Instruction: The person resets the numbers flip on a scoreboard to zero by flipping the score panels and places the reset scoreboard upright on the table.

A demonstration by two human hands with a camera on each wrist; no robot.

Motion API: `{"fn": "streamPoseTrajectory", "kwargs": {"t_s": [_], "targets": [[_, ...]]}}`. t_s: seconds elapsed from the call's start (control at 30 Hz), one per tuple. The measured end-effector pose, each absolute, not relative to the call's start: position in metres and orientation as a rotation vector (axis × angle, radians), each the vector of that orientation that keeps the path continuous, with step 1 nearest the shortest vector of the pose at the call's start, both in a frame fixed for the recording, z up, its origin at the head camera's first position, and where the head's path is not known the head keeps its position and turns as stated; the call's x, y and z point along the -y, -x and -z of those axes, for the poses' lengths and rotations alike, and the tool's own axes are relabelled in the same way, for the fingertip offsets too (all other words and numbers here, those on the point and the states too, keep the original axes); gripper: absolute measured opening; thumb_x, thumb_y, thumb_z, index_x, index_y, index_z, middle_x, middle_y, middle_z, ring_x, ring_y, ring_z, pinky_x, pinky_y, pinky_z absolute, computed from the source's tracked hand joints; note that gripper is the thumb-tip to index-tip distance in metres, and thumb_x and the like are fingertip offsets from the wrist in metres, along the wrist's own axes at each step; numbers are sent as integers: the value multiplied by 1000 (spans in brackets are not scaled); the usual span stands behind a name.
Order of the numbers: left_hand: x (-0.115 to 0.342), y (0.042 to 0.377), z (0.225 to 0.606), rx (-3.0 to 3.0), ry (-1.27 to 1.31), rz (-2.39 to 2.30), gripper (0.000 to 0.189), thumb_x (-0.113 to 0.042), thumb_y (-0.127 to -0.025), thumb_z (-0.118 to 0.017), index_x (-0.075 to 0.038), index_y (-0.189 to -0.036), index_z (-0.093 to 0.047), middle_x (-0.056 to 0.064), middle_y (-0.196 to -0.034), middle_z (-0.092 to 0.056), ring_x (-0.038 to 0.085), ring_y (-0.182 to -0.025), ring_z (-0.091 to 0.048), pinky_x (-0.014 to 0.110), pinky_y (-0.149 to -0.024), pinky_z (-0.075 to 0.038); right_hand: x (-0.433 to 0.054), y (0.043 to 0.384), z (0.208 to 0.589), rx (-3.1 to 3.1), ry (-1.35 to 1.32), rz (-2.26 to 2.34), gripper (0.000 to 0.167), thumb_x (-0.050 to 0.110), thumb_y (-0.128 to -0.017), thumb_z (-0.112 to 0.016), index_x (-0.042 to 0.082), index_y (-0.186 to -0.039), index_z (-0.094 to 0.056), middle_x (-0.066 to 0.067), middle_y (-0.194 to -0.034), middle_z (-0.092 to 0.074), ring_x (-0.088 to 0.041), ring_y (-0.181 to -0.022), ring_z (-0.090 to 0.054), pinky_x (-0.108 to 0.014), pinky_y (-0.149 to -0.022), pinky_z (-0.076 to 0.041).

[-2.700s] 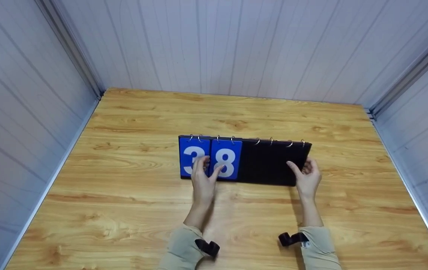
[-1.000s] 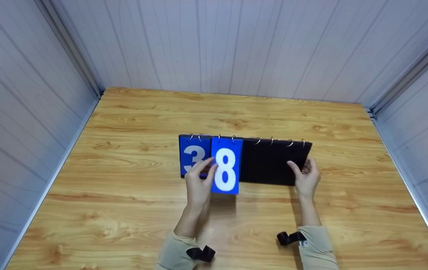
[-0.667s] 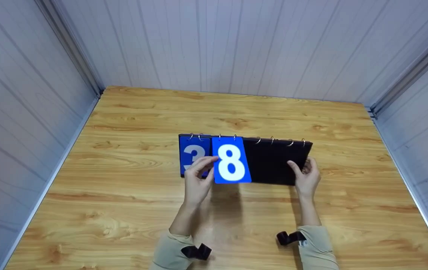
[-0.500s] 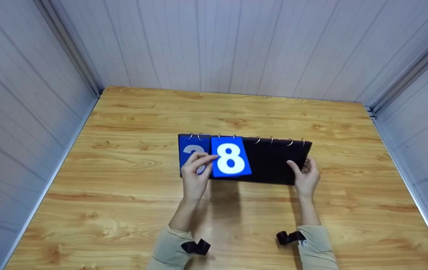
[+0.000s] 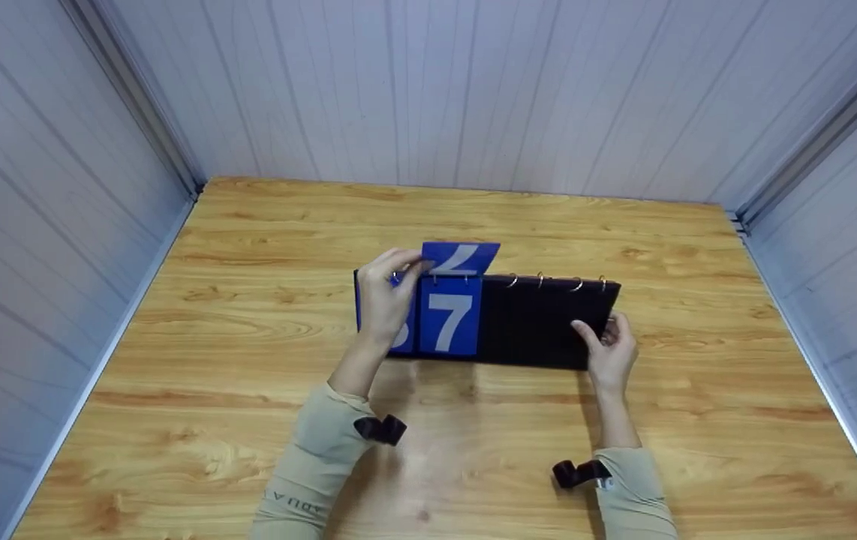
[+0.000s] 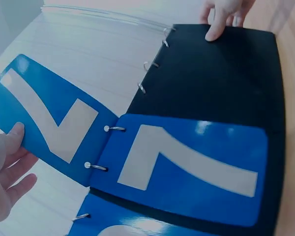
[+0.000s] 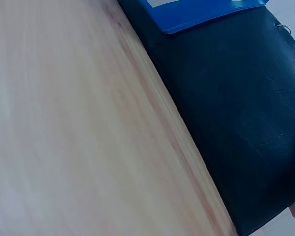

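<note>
**Turning a Ring-Bound Number Card**

Clock positions refer to the head view, with the black board (image 5: 541,324) as the dial centre. The board lies on the table (image 5: 503,457), slightly toward 4 o'clock from the middle of that view, and leans back.

**Hand positions.** Left hand (image 5: 383,300), between 9 and 10 o'clock: thumb and fingers nearly closed, pinching the left edge of the raised card (image 5: 461,259) at 11 o'clock. Right hand (image 5: 611,356), between 3 and 4 o'clock: thumb on the front face, fingers behind, gripping the board's end.

**Procedure.** Hold the board firmly with the right hand. Swing the raised card toward 12 o'clock in one even arc, letting its holes slide along the rings. Do not pull sideways; side load could bind or tear the holes. Keep the left fingers clear of the lower card (image 5: 449,316), which shows an upright 7.

**Materials.** Cards: glossy blue sheets, apparently plastic, with rounded corners and pale block digits. The raised face shows an inverted 7. Board: long, rectangular, with a finely creased, leather-like covering. Rings (image 6: 141,88): thin, shiny metal loops.
</note>
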State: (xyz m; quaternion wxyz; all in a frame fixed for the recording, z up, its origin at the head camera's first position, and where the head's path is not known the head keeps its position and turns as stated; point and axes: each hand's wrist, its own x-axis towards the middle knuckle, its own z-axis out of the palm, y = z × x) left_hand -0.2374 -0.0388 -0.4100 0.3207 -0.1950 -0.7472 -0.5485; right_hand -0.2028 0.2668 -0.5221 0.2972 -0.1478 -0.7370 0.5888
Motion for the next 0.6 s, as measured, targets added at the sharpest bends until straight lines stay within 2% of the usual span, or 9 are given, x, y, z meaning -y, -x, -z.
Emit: {"fn": "streamPoseTrajectory", "kwargs": {"t_s": [0.23, 0.47, 0.6], "targets": [[38, 258, 393, 2052, 516, 1420, 6, 10, -96, -74, 13, -98, -79, 25, -91, -79, 38, -85, -77, 33, -81, -63, -268, 205, 517, 2020, 355, -1537, 35, -8, -88, -85, -17, -113, -63, 12, -80, -67, 9, -70, -58, -7, -68, -47], [30, 284, 387, 2185, 412, 1460, 12, 3, -99, -74, 14, -104, -78, 28, -99, -79, 40, -90, -76, 44, -85, -64, -271, 205, 515, 2048, 344, -1505, 33, -11, -88, -84, -17, -113, -64, 12, -78, -66, 11, -69, -58, -7, -68, -46], [25, 297, 387, 2255, 347, 1499, 16, 2, -100, -74, 14, -108, -78, 29, -105, -79, 40, -94, -77, 44, -87, -64, -273, 205, 514, 2046, 336, -1511, 34, -10, -88, -85, -18, -114, -64, 12, -80, -66, 11, -70, -59, -6, -70, -48]]}}
